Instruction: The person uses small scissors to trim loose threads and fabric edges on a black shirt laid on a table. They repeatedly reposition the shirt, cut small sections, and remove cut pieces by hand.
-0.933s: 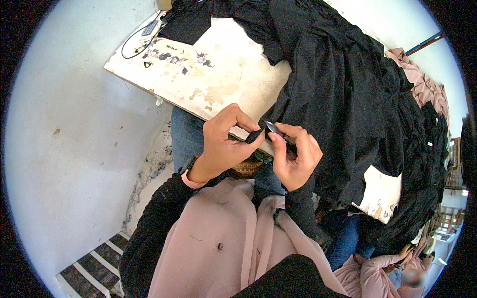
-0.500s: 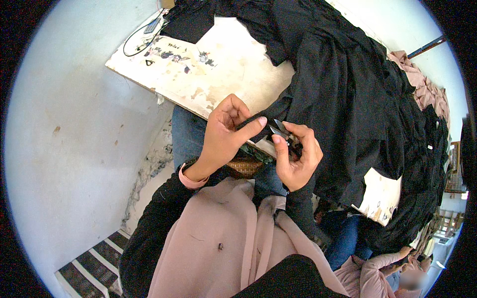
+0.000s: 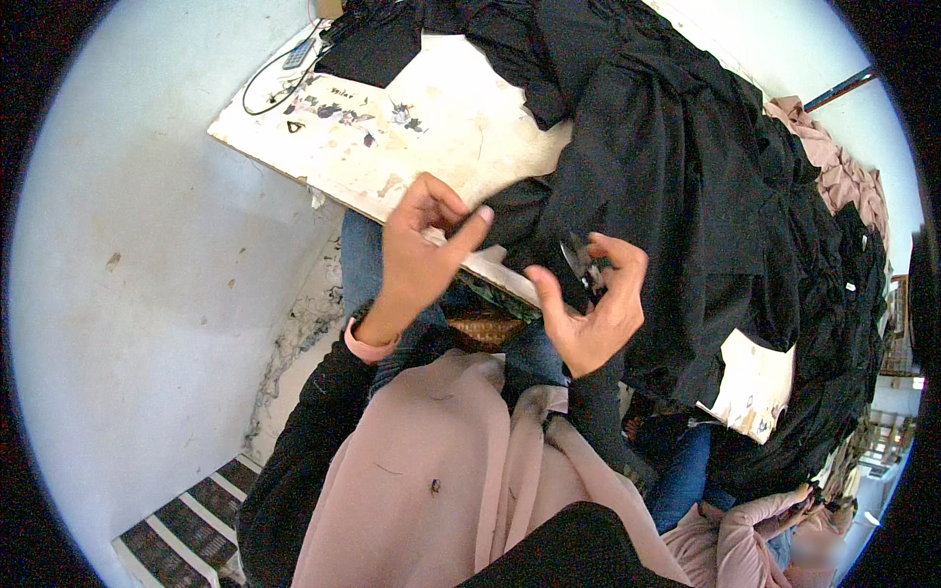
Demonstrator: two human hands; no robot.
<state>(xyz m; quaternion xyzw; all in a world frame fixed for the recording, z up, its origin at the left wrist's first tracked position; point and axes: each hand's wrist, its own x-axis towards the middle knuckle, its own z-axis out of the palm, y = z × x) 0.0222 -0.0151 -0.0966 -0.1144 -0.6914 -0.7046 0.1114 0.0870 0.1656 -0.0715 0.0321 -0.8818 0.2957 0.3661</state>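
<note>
My left hand [image 3: 420, 250] hovers over the table's near edge, slightly blurred. Its fingers are curled, its thumb stands apart from them, and I see nothing held between. Just beyond the thumb lies the loose end of a black cloth [image 3: 517, 211], part of the large black garment pile [image 3: 647, 196]. My right hand [image 3: 598, 314] holds small thread snips [image 3: 580, 269] in its palm and fingers, blades pointing up and away, in front of the black cloth. Part of the snips is hidden by the fingers.
The white, stained tabletop [image 3: 451, 108] carries a cable [image 3: 257, 106] and a small calculator-like device [image 3: 298, 54] at its far left corner. A pale wall [image 3: 147, 245] rises on the left. Pink cloth [image 3: 833, 167] lies far right. Another person [image 3: 745, 539] sits at lower right.
My left hand has let go of the black cloth and moved left and slightly up. The cloth end has dropped to the table edge. The snips have shifted right, away from it.
</note>
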